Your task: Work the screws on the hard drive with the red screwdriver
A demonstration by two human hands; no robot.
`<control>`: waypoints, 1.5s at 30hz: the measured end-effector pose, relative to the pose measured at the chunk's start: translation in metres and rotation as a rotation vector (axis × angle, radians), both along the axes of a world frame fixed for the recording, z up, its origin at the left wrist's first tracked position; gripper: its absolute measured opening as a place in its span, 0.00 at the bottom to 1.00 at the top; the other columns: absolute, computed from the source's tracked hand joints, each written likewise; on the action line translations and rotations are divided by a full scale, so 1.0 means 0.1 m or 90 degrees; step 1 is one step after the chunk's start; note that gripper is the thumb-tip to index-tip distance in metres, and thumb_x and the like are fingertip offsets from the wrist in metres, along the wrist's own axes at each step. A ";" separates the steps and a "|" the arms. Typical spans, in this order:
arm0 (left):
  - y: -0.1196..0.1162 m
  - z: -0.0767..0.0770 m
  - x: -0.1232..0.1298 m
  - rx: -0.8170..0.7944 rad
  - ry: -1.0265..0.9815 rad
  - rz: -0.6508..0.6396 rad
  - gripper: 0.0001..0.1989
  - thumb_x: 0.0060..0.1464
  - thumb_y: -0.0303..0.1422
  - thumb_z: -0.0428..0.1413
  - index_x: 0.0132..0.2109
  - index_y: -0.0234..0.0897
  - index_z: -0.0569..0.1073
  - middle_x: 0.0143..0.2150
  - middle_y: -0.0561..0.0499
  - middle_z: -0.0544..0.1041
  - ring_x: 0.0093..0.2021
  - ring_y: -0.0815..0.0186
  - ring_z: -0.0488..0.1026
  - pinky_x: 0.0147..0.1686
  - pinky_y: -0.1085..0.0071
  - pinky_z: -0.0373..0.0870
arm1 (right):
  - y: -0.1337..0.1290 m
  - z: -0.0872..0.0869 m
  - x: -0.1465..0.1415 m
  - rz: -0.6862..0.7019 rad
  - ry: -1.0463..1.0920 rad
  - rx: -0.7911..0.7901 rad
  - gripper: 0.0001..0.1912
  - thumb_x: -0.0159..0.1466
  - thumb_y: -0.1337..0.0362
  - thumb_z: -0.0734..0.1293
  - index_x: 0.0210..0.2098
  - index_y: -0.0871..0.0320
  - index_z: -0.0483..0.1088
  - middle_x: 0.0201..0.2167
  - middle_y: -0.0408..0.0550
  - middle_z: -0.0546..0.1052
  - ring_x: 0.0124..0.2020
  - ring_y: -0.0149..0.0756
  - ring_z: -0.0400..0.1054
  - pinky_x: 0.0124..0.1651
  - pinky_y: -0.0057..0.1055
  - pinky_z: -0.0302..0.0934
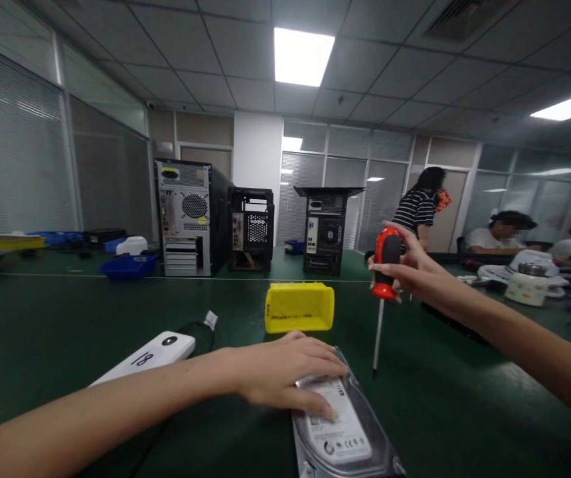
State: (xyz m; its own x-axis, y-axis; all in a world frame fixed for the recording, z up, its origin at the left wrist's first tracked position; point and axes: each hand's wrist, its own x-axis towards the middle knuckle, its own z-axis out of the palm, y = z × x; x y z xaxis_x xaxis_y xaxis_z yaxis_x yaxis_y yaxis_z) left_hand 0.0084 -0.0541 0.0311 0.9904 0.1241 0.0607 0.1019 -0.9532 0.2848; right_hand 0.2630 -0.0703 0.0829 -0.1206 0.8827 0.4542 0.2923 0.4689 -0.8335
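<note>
My left hand (298, 375) lies across the far part of a hard drive (378, 435) with a white label, gripping it against the green table. Its thumb presses on the label, and the hand covers the drive's far left part. To the right, my right hand (407, 259) is closed round the red and black handle of a screwdriver (379, 328). The shaft points down, its dark tip beside the drive and apart from it. Just beyond my left hand stands a yellow bin (299, 288) with small dark bits inside, too small to name.
A white power strip (151, 355) marked 18 lies at the left. Several computer cases (186, 219) stand further back, near a blue bin (129, 267). A white pot-like container (527, 285) is at the right. One person (415, 209) stands behind the table; others sit at far right.
</note>
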 end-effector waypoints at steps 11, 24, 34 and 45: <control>0.00 -0.09 0.02 0.068 0.024 -0.008 0.27 0.57 0.45 0.44 0.61 0.42 0.52 0.61 0.48 0.56 0.62 0.56 0.46 0.57 0.53 0.42 | 0.00 -0.12 -0.15 -0.001 -0.073 0.056 0.38 0.55 0.57 0.66 0.58 0.45 0.39 0.32 0.42 0.64 0.22 0.27 0.65 0.23 0.28 0.67; 0.00 -0.09 0.02 0.085 0.029 -0.013 0.28 0.57 0.45 0.44 0.62 0.42 0.51 0.62 0.48 0.55 0.62 0.55 0.46 0.57 0.53 0.45 | -0.06 -0.07 -0.18 -0.002 -0.111 0.047 0.39 0.56 0.57 0.65 0.59 0.47 0.37 0.31 0.43 0.64 0.22 0.27 0.65 0.24 0.29 0.68; 0.00 -0.10 0.01 0.102 0.027 -0.013 0.28 0.58 0.45 0.43 0.62 0.41 0.51 0.62 0.48 0.55 0.62 0.56 0.48 0.56 0.56 0.46 | 0.03 -0.13 -0.13 0.016 -0.136 0.090 0.39 0.55 0.57 0.66 0.58 0.47 0.40 0.31 0.43 0.65 0.25 0.29 0.66 0.25 0.28 0.68; -0.17 0.13 0.02 0.178 -0.103 -0.005 0.12 0.58 0.36 0.46 0.38 0.37 0.72 0.39 0.51 0.75 0.39 0.68 0.69 0.44 0.71 0.62 | -0.04 0.10 -0.22 0.070 -0.180 0.110 0.21 0.62 0.56 0.58 0.53 0.50 0.51 0.39 0.47 0.70 0.41 0.37 0.67 0.46 0.38 0.63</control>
